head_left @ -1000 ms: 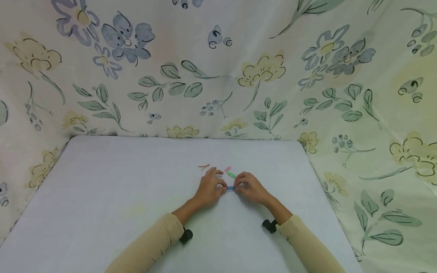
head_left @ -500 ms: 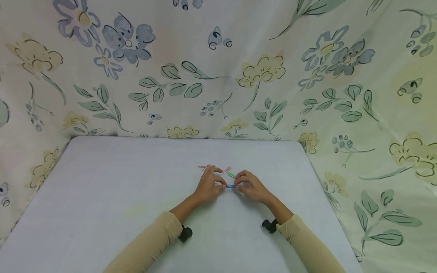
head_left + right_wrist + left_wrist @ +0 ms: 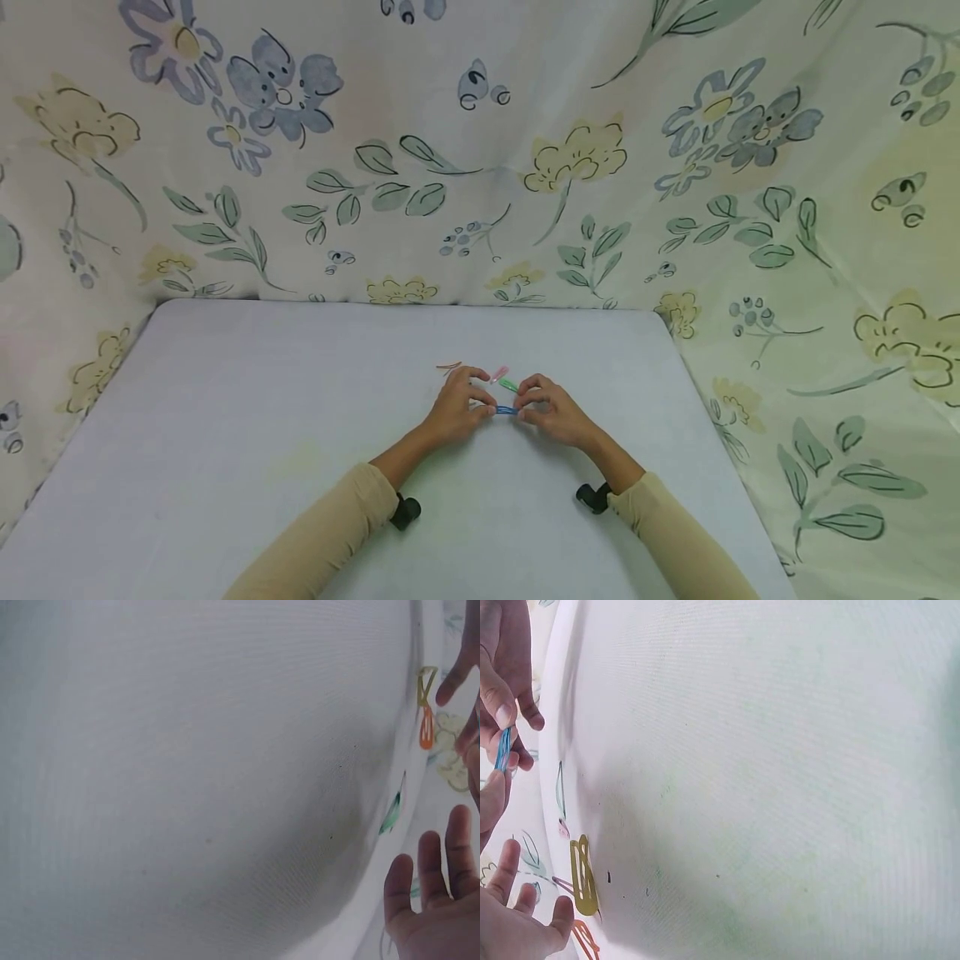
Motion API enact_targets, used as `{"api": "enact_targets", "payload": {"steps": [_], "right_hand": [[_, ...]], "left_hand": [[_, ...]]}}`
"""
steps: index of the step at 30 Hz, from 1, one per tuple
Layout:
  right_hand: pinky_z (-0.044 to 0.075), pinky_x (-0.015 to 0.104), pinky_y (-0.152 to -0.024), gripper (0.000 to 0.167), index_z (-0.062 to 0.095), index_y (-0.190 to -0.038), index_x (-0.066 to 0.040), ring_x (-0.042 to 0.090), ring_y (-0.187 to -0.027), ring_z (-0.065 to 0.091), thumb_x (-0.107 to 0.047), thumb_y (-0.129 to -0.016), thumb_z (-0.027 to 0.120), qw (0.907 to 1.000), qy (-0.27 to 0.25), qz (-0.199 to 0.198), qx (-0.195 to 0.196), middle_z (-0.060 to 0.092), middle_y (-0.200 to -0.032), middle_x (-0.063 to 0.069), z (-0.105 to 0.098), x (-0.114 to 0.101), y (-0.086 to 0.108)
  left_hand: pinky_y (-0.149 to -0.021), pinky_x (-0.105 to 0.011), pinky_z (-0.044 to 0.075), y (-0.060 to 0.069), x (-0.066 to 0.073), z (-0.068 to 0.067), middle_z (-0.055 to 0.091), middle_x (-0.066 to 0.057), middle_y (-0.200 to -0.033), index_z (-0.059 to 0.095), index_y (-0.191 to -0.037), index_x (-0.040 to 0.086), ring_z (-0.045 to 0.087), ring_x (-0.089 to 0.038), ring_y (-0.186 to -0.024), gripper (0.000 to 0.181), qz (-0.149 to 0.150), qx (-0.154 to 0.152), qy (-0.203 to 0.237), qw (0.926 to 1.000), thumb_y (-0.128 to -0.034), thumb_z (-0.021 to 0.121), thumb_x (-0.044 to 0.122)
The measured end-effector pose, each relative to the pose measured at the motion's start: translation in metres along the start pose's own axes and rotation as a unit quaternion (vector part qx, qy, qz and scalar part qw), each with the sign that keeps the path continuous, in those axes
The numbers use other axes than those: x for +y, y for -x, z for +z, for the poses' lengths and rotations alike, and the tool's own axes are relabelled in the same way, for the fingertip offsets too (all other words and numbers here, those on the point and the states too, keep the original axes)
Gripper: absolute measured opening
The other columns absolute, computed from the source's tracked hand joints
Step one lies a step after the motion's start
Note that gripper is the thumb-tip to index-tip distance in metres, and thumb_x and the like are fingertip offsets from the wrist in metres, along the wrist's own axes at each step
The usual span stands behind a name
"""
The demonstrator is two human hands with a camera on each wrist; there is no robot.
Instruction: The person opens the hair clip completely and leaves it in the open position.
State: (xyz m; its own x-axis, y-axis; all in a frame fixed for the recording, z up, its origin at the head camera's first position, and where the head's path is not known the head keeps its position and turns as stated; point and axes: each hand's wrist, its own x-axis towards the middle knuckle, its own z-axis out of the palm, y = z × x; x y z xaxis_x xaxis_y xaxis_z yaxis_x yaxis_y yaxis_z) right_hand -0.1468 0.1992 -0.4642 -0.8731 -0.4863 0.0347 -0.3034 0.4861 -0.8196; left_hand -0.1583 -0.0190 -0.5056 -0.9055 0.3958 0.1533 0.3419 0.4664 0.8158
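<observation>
A blue hair clip (image 3: 506,410), shaped like thin blue strips, is stretched level between both hands just above the table. My left hand (image 3: 456,410) pinches its left end between thumb and forefinger. At the other end my right hand (image 3: 555,412) pinches it the same way. The other fingers of both hands spread loosely outward. Beyond the hands lie a green clip (image 3: 509,384) and a pink clip (image 3: 499,374). In the left wrist view a yellow snap clip (image 3: 587,904) lies below the left fingers. The fingertips hide the blue clip's ends.
An orange clip (image 3: 426,739) lies near the yellow one in the right wrist view. The white table (image 3: 262,417) extends to both sides, with a floral cloth (image 3: 480,233) hanging behind its far edge. Small black cameras (image 3: 406,512) sit at the wrists.
Both hands keep their pinch on the blue clip. The left hand and forearm have shifted slightly left and away; the right hand stays almost in place. The other clips lie unmoved.
</observation>
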Motion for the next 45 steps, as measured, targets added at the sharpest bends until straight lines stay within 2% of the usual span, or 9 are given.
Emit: {"api": "enact_targets", "payload": {"steps": [9,13,19,25,30,34,39,41,45], "right_hand": [[0.036,0.048,-0.097,0.008,0.073,-0.091,0.008,0.035,-0.11,0.05,0.009,-0.086,0.068,0.9998,-0.018,0.008,-0.003,0.055,-0.11,0.022,-0.001,-0.001,0.0],[0.036,0.046,-0.097,0.007,0.073,-0.091,0.008,0.035,-0.109,0.05,0.009,-0.086,0.068,0.9998,-0.02,0.002,0.005,0.055,-0.109,0.022,0.003,0.01,-0.001],[0.035,0.045,-0.097,0.008,0.076,-0.091,0.0,0.03,-0.109,0.049,0.004,-0.086,0.072,0.9996,-0.023,0.003,0.016,0.056,-0.111,0.016,0.009,0.037,-0.005],[0.037,0.044,-0.096,0.01,0.078,-0.089,-0.007,0.025,-0.107,0.05,0.0,-0.086,0.073,0.9994,-0.032,-0.005,0.014,0.056,-0.109,0.009,0.007,0.043,-0.005],[0.04,0.043,-0.094,0.01,0.078,-0.091,-0.009,0.024,-0.106,0.051,-0.002,-0.087,0.073,0.9995,-0.029,0.001,0.013,0.057,-0.11,0.008,0.005,0.042,-0.005],[0.042,0.046,-0.094,0.008,0.077,-0.096,-0.007,0.026,-0.109,0.052,-0.006,-0.089,0.073,0.9996,-0.024,0.014,0.005,0.059,-0.116,0.013,0.005,0.042,-0.004],[0.042,0.055,-0.095,0.017,0.074,-0.106,-0.002,0.034,-0.117,0.051,-0.007,-0.09,0.072,0.9997,-0.008,0.02,-0.007,0.058,-0.125,0.019,0.007,0.045,-0.004],[0.041,0.059,-0.095,0.019,0.073,-0.109,0.001,0.038,-0.119,0.05,-0.004,-0.091,0.071,0.9998,0.0,0.017,-0.012,0.057,-0.125,0.023,0.006,0.034,-0.002],[0.042,0.058,-0.097,0.019,0.073,-0.109,-0.001,0.037,-0.119,0.051,-0.007,-0.091,0.072,0.9998,0.013,0.011,-0.008,0.059,-0.124,0.019,0.007,0.037,-0.001]], "left_hand": [[-0.11,-0.055,0.029,0.001,0.002,-0.002,0.055,-0.008,-0.128,0.079,-0.089,0.004,0.039,-0.032,-0.132,0.005,-0.006,-0.01,0.016,0.9998,-0.0869,0.075,0.006],[-0.111,-0.054,0.028,0.001,0.002,-0.003,0.055,-0.007,-0.129,0.079,-0.09,0.004,0.04,-0.031,-0.132,0.006,-0.009,-0.014,0.019,0.9997,-0.0873,0.075,0.006],[-0.111,-0.054,0.029,0.0,0.001,-0.004,0.055,-0.008,-0.129,0.079,-0.091,0.004,0.039,-0.031,-0.133,0.006,-0.016,-0.019,0.032,0.9992,-0.0877,0.074,0.006],[-0.108,-0.055,0.032,0.001,0.002,-0.004,0.056,-0.013,-0.13,0.079,-0.091,0.002,0.041,-0.032,-0.132,0.006,-0.001,-0.019,0.041,0.999,-0.0877,0.074,0.005],[-0.111,-0.055,0.028,0.001,0.004,-0.006,0.055,-0.014,-0.131,0.078,-0.089,0.004,0.041,-0.033,-0.132,0.005,-0.014,-0.012,0.046,0.9988,-0.0879,0.075,0.007],[-0.111,-0.056,0.028,0.0,0.002,-0.005,0.055,-0.014,-0.133,0.079,-0.088,0.005,0.04,-0.034,-0.134,0.005,-0.023,-0.007,0.028,0.9993,-0.0876,0.075,0.009],[-0.114,-0.058,0.024,-0.003,-0.002,-0.002,0.055,-0.011,-0.135,0.079,-0.087,0.007,0.033,-0.035,-0.141,0.005,-0.035,0.005,-0.004,0.9994,-0.087,0.076,0.011],[-0.112,-0.059,0.025,-0.003,-0.002,-0.001,0.055,-0.011,-0.135,0.079,-0.087,0.006,0.033,-0.035,-0.141,0.006,-0.033,0.007,-0.019,0.9992,-0.087,0.076,0.012],[-0.107,-0.063,0.03,-0.003,-0.003,0.002,0.057,-0.012,-0.135,0.08,-0.088,0.007,0.034,-0.037,-0.141,0.007,-0.024,0.003,-0.052,0.9984,-0.0866,0.076,0.013]]}}
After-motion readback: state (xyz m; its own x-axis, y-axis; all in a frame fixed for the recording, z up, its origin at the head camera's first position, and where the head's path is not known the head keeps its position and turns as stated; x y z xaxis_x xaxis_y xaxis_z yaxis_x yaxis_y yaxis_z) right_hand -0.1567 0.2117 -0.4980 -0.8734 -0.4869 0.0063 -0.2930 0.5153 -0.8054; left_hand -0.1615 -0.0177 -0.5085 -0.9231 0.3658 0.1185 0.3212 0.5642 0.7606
